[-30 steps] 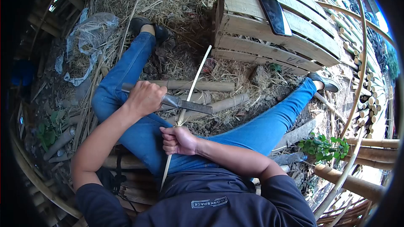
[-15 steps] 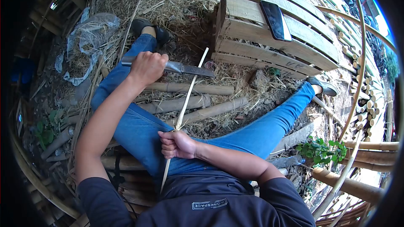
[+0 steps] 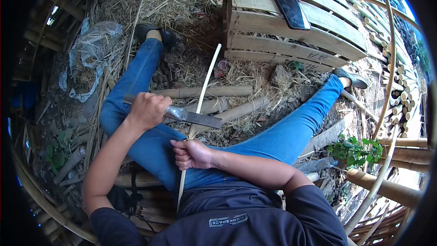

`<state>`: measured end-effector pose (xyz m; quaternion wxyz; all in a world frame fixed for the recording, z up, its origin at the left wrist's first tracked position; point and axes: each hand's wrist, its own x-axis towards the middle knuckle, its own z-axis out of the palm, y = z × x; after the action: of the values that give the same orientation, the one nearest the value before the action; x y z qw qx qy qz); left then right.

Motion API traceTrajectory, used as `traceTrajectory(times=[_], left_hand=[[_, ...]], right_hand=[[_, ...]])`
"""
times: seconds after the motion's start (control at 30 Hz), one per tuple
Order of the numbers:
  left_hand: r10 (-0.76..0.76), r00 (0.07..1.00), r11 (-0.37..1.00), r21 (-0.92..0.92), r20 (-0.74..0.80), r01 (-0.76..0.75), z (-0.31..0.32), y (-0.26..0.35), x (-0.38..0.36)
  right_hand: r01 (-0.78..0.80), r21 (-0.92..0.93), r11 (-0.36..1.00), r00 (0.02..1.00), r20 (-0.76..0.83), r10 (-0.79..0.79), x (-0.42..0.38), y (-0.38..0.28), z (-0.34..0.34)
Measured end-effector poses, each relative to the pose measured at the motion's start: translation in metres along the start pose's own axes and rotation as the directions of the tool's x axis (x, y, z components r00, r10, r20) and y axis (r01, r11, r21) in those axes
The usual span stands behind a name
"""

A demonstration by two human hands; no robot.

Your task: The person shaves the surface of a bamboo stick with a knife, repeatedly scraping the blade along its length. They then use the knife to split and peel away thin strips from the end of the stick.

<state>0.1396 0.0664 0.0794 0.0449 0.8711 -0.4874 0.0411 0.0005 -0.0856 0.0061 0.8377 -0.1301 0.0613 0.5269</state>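
Note:
My left hand [image 3: 148, 110] is closed around the handle of a knife with a broad, dark metal blade [image 3: 203, 119]. The blade lies across a long, pale bamboo strip [image 3: 205, 82], a little beyond my right hand. In a closed fist, my right hand [image 3: 195, 154] grips the strip near its lower half, in front of my shirt. Frayed fibres stick out from the strip just above this fist. The strip's far end points up and away, while its near end reaches down against my dark shirt [image 3: 223, 205].
Beyond my legs stands a wooden slatted crate [image 3: 259, 23] with a phone [image 3: 290, 9] on top. Bamboo pieces [image 3: 214, 92] lie between my legs. A plastic bag [image 3: 95, 41] is at the left, cut poles [image 3: 400, 91] are stacked right, and a leafy plant [image 3: 355, 150] grows nearby.
My left hand and the knife have moved down along the strip, closer to my right hand. My right hand keeps its grip. The view has shifted slightly.

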Motion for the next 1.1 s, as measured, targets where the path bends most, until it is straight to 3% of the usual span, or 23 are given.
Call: traceTrajectory(times=[0.2,0.3,0.43,0.73,0.77,0.87,0.93,1.1], left_hand=[[0.063,0.997,0.998,0.029,-0.050,-0.061,0.011,-0.007,0.011],[0.074,0.996,0.995,0.072,-0.044,-0.071,0.011,-0.007,0.014],[0.097,0.994,0.991,0.097,-0.054,-0.091,0.010,-0.010,0.020],[-0.047,0.984,0.945,0.311,-0.170,0.099,0.000,-0.068,0.090],[-0.113,0.979,0.943,0.291,-0.171,0.160,-0.003,-0.072,0.098],[-0.100,0.972,0.937,0.310,-0.214,0.164,-0.021,-0.068,0.108],[-0.143,0.971,0.956,0.229,-0.192,0.186,-0.031,-0.054,0.100],[-0.096,0.982,0.990,0.085,-0.163,0.111,-0.028,-0.020,0.055]], right_hand=[[-0.012,0.021,1.000,1.000,0.007,0.012,0.002,0.002,-0.006],[0.003,0.056,0.998,0.998,-0.066,0.000,0.002,0.004,-0.004],[-0.004,0.016,1.000,1.000,-0.021,0.004,0.000,0.003,-0.003],[-0.031,-0.024,0.999,0.999,0.006,0.031,0.000,0.003,0.002],[-0.026,-0.028,0.999,1.000,0.001,0.026,0.000,0.004,0.003],[-0.004,-0.052,0.999,1.000,-0.012,0.003,-0.003,0.002,0.007],[0.020,-0.067,0.998,1.000,-0.019,-0.021,-0.006,0.003,0.007],[0.008,-0.008,1.000,0.999,0.031,-0.008,0.001,0.004,-0.003]])
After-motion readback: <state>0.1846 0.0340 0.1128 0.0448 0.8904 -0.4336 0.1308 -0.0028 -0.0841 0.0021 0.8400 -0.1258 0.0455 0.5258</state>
